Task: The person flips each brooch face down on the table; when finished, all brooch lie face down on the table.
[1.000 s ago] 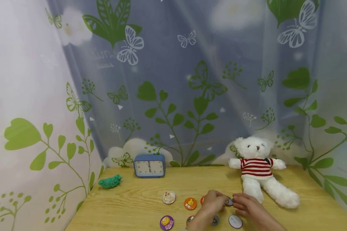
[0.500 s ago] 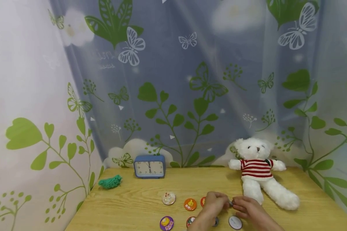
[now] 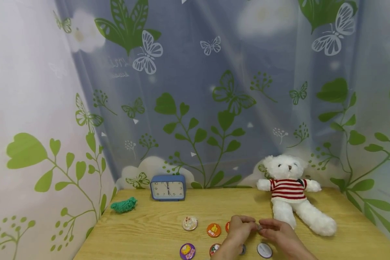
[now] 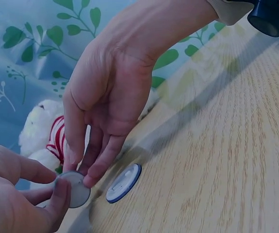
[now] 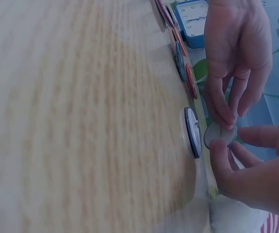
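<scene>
Above the right part of the table, both hands meet at one round pin-back badge [image 4: 80, 190], its pale back showing in both wrist views. My left hand [image 3: 240, 233] pinches it, thumb laid across the back. From the other side, my right hand [image 3: 281, 234] has its thumb and fingertips on the badge's edge. In the head view the fingers mostly hide this badge. A second badge [image 3: 264, 250] lies face down on the table just below the hands, its pin side up. A greyish badge [image 3: 243, 249] shows partly behind my left wrist.
Several more badges lie left of the hands, among them an orange one [image 3: 213, 229], a purple one [image 3: 187, 251] and a cream one [image 3: 190, 223]. Behind stand a blue clock [image 3: 168, 187] and a white teddy bear [image 3: 289, 191]. A green bundle [image 3: 124, 205] lies far left.
The badge between the hands has turned from showing its flat side to nearly edge-on in the head view. The right fingers have shifted slightly left; the other things stay put.
</scene>
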The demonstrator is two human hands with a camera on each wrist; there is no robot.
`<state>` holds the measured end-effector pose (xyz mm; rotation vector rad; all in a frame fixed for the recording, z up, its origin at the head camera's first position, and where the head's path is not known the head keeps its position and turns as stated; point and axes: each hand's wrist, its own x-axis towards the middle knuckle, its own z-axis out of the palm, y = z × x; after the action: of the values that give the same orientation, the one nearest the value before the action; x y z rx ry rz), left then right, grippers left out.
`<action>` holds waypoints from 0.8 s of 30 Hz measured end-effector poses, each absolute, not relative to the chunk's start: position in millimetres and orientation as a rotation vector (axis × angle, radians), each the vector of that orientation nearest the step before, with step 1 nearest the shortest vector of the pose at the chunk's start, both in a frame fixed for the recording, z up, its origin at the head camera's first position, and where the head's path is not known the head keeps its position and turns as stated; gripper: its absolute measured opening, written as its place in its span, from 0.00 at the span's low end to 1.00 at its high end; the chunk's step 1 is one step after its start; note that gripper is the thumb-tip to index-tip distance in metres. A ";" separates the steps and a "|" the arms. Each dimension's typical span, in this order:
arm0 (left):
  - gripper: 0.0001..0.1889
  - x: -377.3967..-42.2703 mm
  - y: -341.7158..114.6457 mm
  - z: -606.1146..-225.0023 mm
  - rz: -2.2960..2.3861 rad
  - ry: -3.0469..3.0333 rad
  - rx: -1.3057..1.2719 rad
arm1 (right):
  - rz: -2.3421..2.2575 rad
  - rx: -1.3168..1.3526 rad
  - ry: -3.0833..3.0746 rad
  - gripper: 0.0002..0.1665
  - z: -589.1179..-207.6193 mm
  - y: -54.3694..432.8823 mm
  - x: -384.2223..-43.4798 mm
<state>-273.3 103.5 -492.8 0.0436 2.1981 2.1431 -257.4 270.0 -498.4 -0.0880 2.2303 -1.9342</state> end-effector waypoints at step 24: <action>0.08 -272.8 101.7 -492.7 2.233 2.119 0.024 | -1.890 0.254 2.536 0.11 -493.5 245.8 -255.0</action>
<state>-272.8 101.7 -492.7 0.0242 2.1194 2.2331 -255.0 245.8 -493.5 0.2538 2.5363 -1.8903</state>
